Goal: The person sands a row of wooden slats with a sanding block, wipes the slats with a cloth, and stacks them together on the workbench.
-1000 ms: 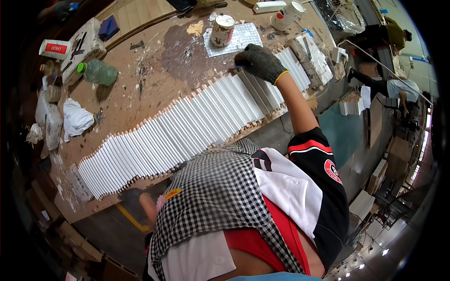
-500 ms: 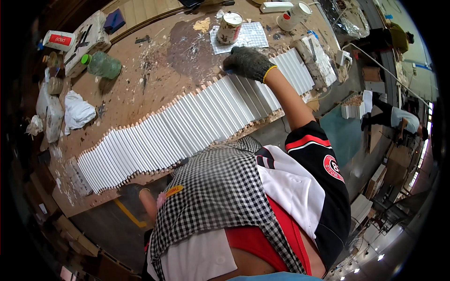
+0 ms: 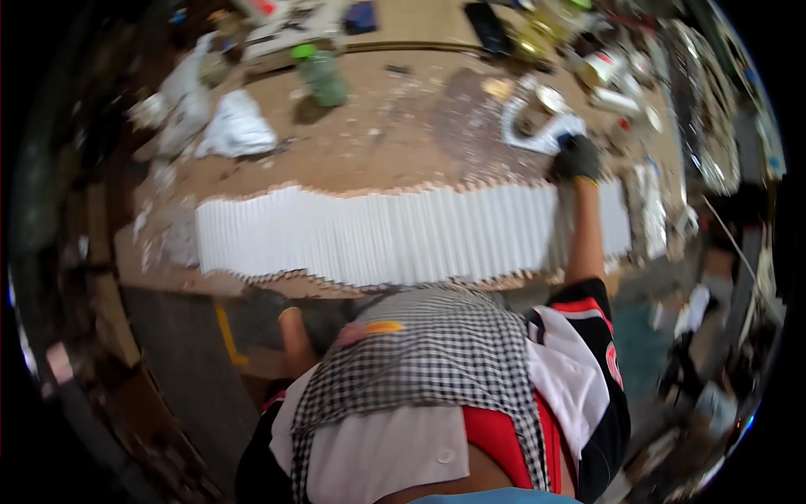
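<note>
A long row of white strips (image 3: 403, 239) with tan ends is laid side by side across the near part of the worktable (image 3: 361, 143), from left to right. The right hand (image 3: 577, 158), covered by a dark glove, is held just beyond the far edge of the row, near its right end, and the strips there are crossed by its forearm. Its fingers are pointed to the far side, beside a pale sheet (image 3: 516, 128) on which a stained can (image 3: 537, 113) is set; because of blur, whether anything is pinched cannot be told. The left hand (image 3: 267, 304), also gloved, is seen at the table's near edge, left of the checked apron (image 3: 411, 361); whether it is spread or closed cannot be told. At the far left, a green-capped bottle (image 3: 323, 80) and a crumpled white bundle (image 3: 237, 126) are seen. A pale wrapped block (image 3: 648, 210) is placed just beside the row's right end.
</note>
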`<action>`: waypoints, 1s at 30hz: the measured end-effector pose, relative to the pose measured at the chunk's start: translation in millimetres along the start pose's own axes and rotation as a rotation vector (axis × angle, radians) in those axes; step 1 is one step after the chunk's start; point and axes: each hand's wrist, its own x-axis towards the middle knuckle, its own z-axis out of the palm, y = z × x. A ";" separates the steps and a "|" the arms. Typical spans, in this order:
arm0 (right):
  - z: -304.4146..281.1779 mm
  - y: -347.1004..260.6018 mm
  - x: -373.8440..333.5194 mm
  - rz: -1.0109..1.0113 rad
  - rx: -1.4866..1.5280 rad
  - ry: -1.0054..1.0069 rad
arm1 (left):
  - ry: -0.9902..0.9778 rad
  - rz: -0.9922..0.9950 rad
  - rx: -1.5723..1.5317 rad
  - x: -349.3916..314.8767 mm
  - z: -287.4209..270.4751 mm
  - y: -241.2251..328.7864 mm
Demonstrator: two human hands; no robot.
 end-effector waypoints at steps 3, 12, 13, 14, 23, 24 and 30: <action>-21.7 23.7 -25.4 -0.112 -0.116 0.219 | 0.198 -0.022 -0.057 41.2 17.8 -17.4; -73.7 -87.1 -164.8 0.058 0.459 0.342 | 0.133 0.497 -0.240 261.0 68.5 139.4; -77.1 -105.9 -176.7 0.050 0.551 0.318 | 0.057 0.423 -0.094 280.4 100.2 143.6; -70.9 -109.9 -195.5 0.036 0.637 0.306 | -0.097 0.378 -0.004 290.0 119.2 179.2; -62.6 -290.5 -258.5 -0.083 0.778 0.043 | -0.260 0.467 -0.609 351.0 135.0 181.3; -55.8 -306.6 -258.5 -0.141 0.859 0.053 | -0.383 0.365 -0.797 335.4 101.8 202.8; -12.6 -470.9 -252.9 -0.173 1.401 -0.221 | -0.702 0.789 -1.039 190.4 -37.3 189.8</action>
